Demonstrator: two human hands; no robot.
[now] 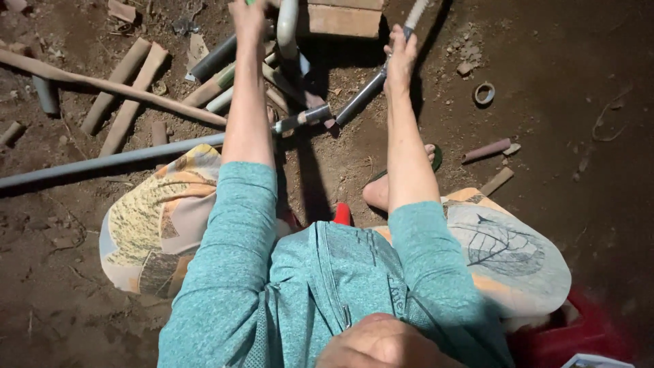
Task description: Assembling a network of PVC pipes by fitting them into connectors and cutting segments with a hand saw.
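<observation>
Overhead, I see my right hand (400, 60) closed around a slim grey metal pipe (361, 97) slanting down toward the dirt floor (531, 102). My left hand (248, 17) reaches beside a white curved plastic pipe (287, 27); its grip I cannot tell.
</observation>
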